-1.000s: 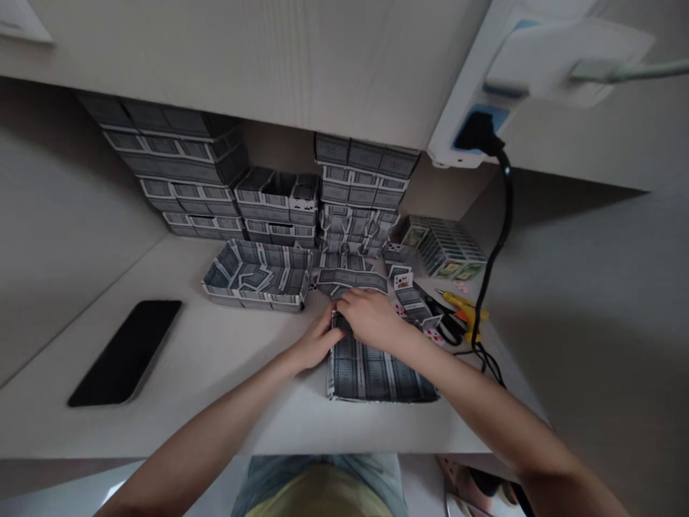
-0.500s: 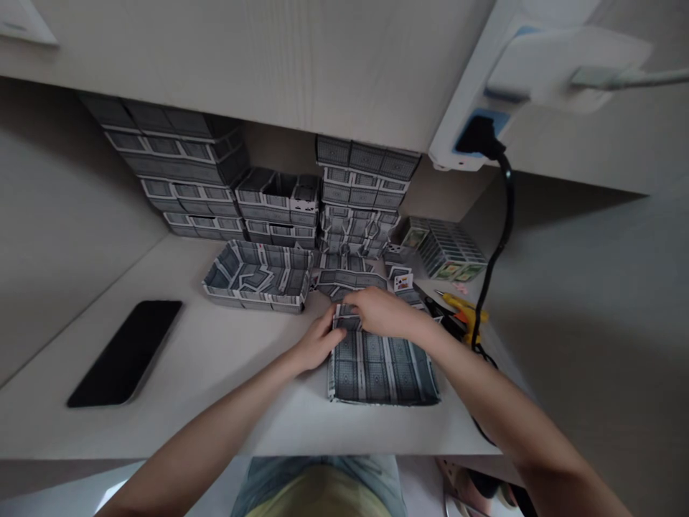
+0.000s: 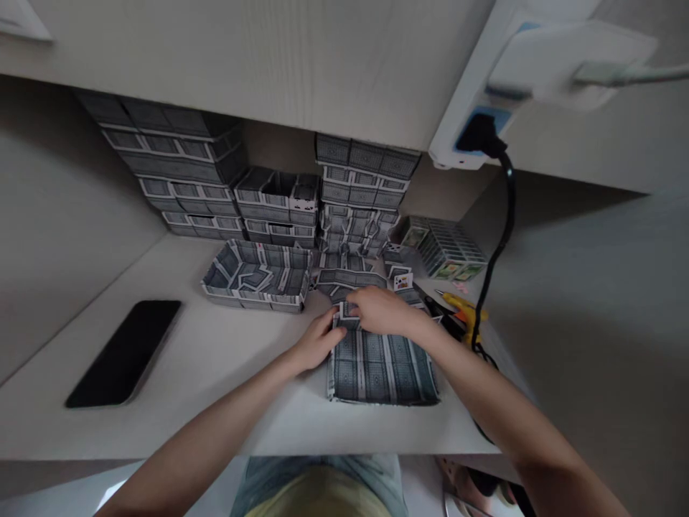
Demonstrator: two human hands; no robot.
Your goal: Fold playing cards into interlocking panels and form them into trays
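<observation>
A box made of playing cards [image 3: 385, 366] lies near the desk's front edge, its patterned card backs facing me. My left hand [image 3: 319, 340] grips its upper left corner, thumb on top and fingers along the side. My right hand [image 3: 380, 310] is at the box's far edge, its fingers closed on a playing card [image 3: 349, 310] at that corner. Behind the hands lie loose card pieces [image 3: 349, 278]. To the left stands an open card tray [image 3: 258, 276] with several folded cards inside.
Card boxes [image 3: 188, 154] are stacked at the back. A black phone [image 3: 126, 353] lies on the left. On the right are clear cases [image 3: 449, 248], a yellow-handled tool [image 3: 469, 309] and a black cable [image 3: 498, 251] hanging from a power strip [image 3: 457, 147].
The playing card under my right fingers shows more of its face side edge and back at the box's corner. Both hands have stayed nearly in place.
</observation>
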